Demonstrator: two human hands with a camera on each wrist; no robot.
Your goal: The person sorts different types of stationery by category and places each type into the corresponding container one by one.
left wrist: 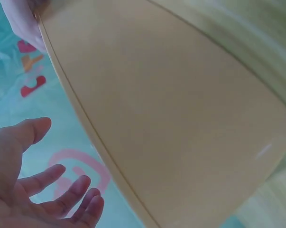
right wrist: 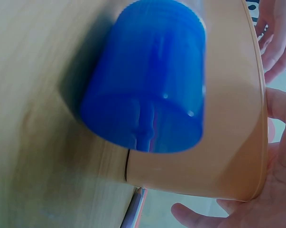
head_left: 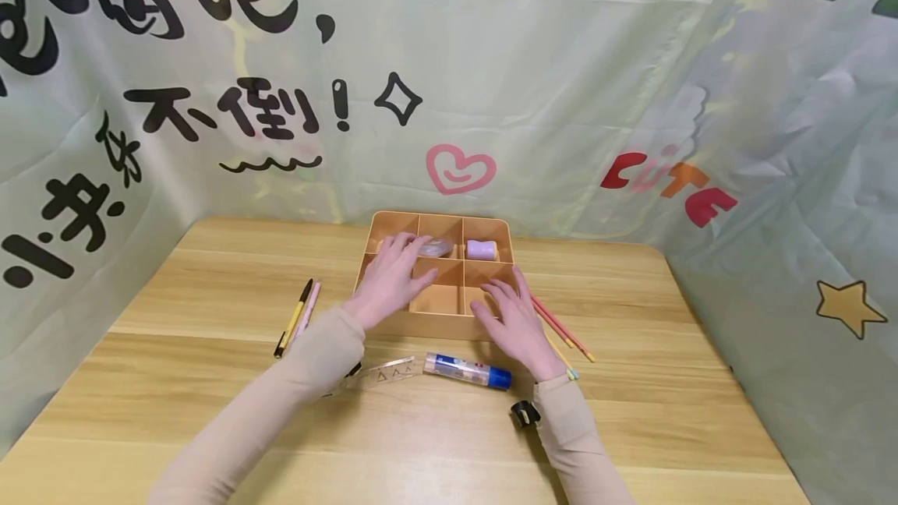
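Light-orange, rectangular plastic box [head_left: 435,325] sits on the wood-grain desk [head_left: 666,427], a lilac cylindrical spool [head_left: 480,250] in its back-right compartment; left hand [head_left: 390,273] over the box's left, right hand [head_left: 517,327] at its right, both loosely spread, holding nothing

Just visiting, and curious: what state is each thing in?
box: open-topped
left hand: fingers spread, over box
right hand: fingers spread, by box
glue stick: capped, on its side
ruler: flat, partly hidden
purple roll: on its side
clear item: in box, partly hidden
yellow pen: lying down
pink pen: lying down
red pencils: lying down
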